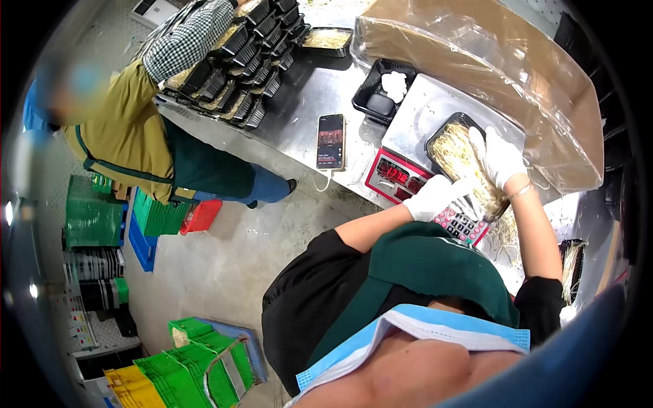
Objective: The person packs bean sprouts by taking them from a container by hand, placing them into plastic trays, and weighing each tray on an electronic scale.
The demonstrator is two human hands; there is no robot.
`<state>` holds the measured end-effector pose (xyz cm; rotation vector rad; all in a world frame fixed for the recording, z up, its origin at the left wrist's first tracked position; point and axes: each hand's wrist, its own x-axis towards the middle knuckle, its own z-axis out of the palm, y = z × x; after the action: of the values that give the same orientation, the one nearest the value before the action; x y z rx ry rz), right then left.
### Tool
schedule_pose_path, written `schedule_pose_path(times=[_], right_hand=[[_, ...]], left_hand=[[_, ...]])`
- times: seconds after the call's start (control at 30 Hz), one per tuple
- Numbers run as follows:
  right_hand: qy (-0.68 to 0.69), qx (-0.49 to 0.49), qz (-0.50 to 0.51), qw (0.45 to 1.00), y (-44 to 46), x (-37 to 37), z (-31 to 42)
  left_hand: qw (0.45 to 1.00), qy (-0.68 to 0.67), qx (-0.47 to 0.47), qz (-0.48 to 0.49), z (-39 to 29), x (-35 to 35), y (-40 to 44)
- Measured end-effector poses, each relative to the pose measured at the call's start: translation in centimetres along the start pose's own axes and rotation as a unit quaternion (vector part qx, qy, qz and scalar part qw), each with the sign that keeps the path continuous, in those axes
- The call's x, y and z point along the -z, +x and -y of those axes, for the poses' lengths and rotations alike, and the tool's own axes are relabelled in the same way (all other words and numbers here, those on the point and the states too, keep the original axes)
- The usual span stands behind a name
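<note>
A black plastic tray [454, 144] heaped with pale bean sprouts lies at a slant over the steel pan and front edge of the weighing scale [423, 114]. My left hand [435, 198], in a white glove, is at its near left side, fingers bent over the rim and sprouts. At the right side, my gloved right hand [502, 158] grips the tray, its thumb over the sprouts. Red digits glow on the scale's display [393, 175], and part of the keypad [457, 224] shows below the tray. Some fingertips are hard to make out.
Stacked sprout trays [248, 68] stand at the far left beside a co-worker [126, 136]. A charging phone [331, 141] lies on the steel table [296, 102]. Behind the scale are a black tray [371, 85] with small items and a plastic-lined carton [476, 58]. Green crates [183, 367] occupy the floor.
</note>
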<state>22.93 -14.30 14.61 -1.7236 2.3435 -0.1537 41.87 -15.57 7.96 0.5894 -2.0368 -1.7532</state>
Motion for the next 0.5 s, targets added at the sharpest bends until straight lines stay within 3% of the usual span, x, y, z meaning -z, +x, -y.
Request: schedule_pose_path(times=[0.03,0.07,0.1,0.13,0.17,0.2,0.27,0.33,0.4,0.43,0.5], right_hand=[[0.041,0.002,0.020,0.999,-0.4,0.3,-0.1],[0.082,0.008,0.042,0.996,-0.8,0.4,0.0],[0.171,0.082,0.018,0.982,-1.0,-0.8,-1.4],[0.258,0.154,-0.003,0.954,-1.3,-1.9,-2.6],[0.260,0.176,-0.054,0.948,-2.3,-1.6,-1.8],[0.048,0.247,-0.135,0.958,-3.1,-1.4,-2.3],[-0.045,0.120,-0.027,0.991,-5.9,-2.3,-2.6],[-0.103,0.129,-0.018,0.986,-7.6,-4.5,-6.7],[0.068,-0.011,-0.078,0.995,-9.4,-8.1,-13.3],[0.137,-0.083,-0.088,0.983,-10.7,-9.4,-15.5],[0.261,-0.124,-0.162,0.944,-12.7,-10.4,-16.7]], left_hand=[[0.996,-0.077,0.013,-0.034,3.0,-0.2,0.3],[0.992,-0.107,0.014,-0.067,1.3,1.2,-0.6],[0.985,-0.137,0.012,-0.101,-0.5,2.6,-1.5],[0.947,-0.266,0.101,-0.149,-0.8,3.8,-2.0],[0.927,-0.296,0.097,-0.209,-1.6,5.5,-2.6],[0.903,-0.326,0.094,-0.266,-2.4,7.3,-3.3],[0.885,-0.313,0.068,-0.338,-1.2,11.5,-4.7],[0.836,-0.292,0.030,-0.464,-1.4,14.7,-4.6],[0.829,-0.218,0.079,-0.509,0.3,19.1,-4.9],[0.829,-0.218,0.051,-0.513,1.8,21.4,-4.4],[0.837,-0.129,0.022,-0.531,3.2,26.3,-1.7]])
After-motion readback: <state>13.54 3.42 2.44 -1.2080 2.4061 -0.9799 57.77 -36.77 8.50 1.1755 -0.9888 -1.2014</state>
